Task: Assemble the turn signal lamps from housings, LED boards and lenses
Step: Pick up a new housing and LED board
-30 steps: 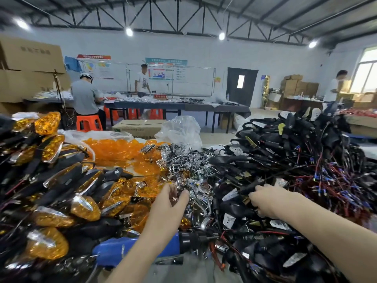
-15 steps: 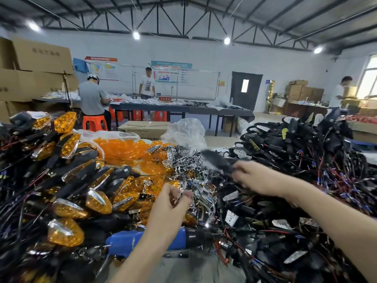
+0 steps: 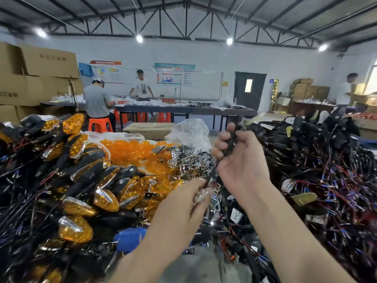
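Observation:
My right hand is raised over the middle of the bench and grips a black lamp housing, whose wires trail down toward my left hand. My left hand pinches a small shiny chrome piece between its fingertips, just below the right hand. A heap of black wired housings fills the right side. Chrome LED boards lie piled in the middle, with loose amber lenses behind them. Finished amber-and-black lamps are stacked on the left.
A blue power screwdriver lies on the bench under my left forearm. A clear plastic bag and a cardboard box stand beyond the piles. Several people work at tables farther back; cartons are stacked at the left.
My right hand has lifted a black housing out of the right heap and brought it toward the middle, palm turned up. My left hand has risen with the chrome piece to meet it.

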Available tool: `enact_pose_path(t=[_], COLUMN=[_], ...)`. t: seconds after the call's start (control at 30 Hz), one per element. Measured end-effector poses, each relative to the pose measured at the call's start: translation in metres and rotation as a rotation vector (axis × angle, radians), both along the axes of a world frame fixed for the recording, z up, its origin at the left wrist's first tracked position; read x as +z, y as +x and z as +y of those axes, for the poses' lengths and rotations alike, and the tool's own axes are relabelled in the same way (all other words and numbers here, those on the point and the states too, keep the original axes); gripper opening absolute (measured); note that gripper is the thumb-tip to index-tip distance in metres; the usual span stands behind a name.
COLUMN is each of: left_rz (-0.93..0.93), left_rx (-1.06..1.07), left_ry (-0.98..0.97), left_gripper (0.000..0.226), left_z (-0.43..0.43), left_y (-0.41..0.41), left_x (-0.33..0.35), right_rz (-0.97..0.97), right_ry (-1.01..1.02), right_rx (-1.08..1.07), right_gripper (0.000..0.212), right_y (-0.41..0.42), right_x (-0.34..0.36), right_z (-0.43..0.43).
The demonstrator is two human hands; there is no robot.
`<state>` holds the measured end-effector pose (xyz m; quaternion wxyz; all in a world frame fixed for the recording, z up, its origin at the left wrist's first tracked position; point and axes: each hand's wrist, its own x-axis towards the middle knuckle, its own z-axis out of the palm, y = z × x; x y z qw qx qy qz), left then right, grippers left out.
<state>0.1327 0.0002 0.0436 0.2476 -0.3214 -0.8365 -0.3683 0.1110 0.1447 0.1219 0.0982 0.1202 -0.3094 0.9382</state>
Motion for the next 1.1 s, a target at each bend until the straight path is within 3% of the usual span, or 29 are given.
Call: enact_pose_path(t=[0.07,0.2,0.37,0.43,0.6,0.7,0.87,0.97,1.1], left_rz=[0.043,0.121,0.181,0.17,0.038,0.039,0.155,0.064,-0.009], left_rx=[0.118,0.217,0.254,0.287,0.374,0.407,0.245,0.221,0.128], left_ry=[-0.127,-0.49,-0.704,-0.744,-0.733,-0.604,-0.415,-0.397,-0.359], left_gripper=[0.022,0.05,0.063,0.067,0.076,0.081,0.029,0.037,0.036], left_z=[-0.009,-0.039,-0.065,-0.075,-0.087,-0.068,-0.002,0.016,0.019], left_y=[-0.001,-0.006,-0.015,-0.018,-0.025,-0.027,-0.03,-0.036,-0.038], left_x=[-0.013,-0.026,-0.053,-0.063,-0.075,-0.074,-0.077,-0.081,-0.089], right_rz=[-0.028,-0.138,-0.294,-0.347,-0.508,-0.532,-0.451,-0.451,-0.439], right_ry=[-0.067,-0.201,-0.337,-0.358,-0.206,-0.093,0.086,0.082,0.205], right_rx=[-0.011,-0.045,-0.053,-0.037,-0.046,-0.096,-0.036,0.005,-0.005], right_gripper=[0.012,0.024,0.011,0.021,0.034,0.036,0.045,0.057,0.056], right_y=[-0.001,-0.001,-0.004,-0.006,-0.018,-0.025,-0.022,-0.017,-0.012], right_x=[-0.031,-0.084,-0.128,-0.138,-0.152,-0.154,-0.156,-0.158,-0.16], right_z=[0.002,0.008,0.003,0.003,-0.003,-0.006,-0.007,-0.005,0.0])
